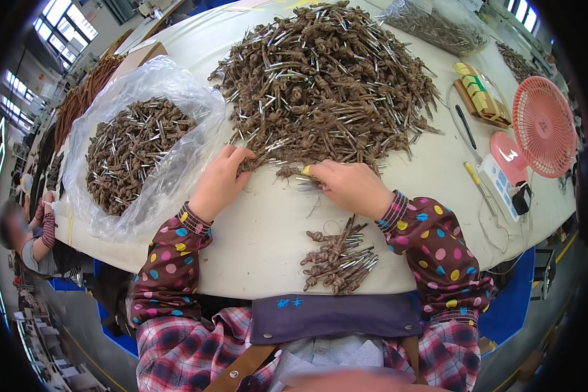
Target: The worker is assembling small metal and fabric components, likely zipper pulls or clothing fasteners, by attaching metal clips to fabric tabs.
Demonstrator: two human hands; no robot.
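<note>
A large heap of brown knotted cords with silver metal tips (326, 78) covers the middle of the white table (268, 222). My left hand (221, 179) reaches into the heap's near left edge, fingers curled on some cords. My right hand (349, 186) lies at the heap's near edge, pinching a knotted cord (286, 172) between thumb and fingers. A small sorted bundle of the same cords (340, 256) lies near the table's front edge, below my right hand. Both forearms wear brown polka-dot sleeve covers.
A clear plastic bag (134, 144) with more cords sits at the left. Another bag of cords (438, 23) is at the far right. A pink fan (543, 127), a pen (466, 126), a yellow-and-wood block (480, 95) and a small white device (503, 179) line the right. A person sits at left (32, 235).
</note>
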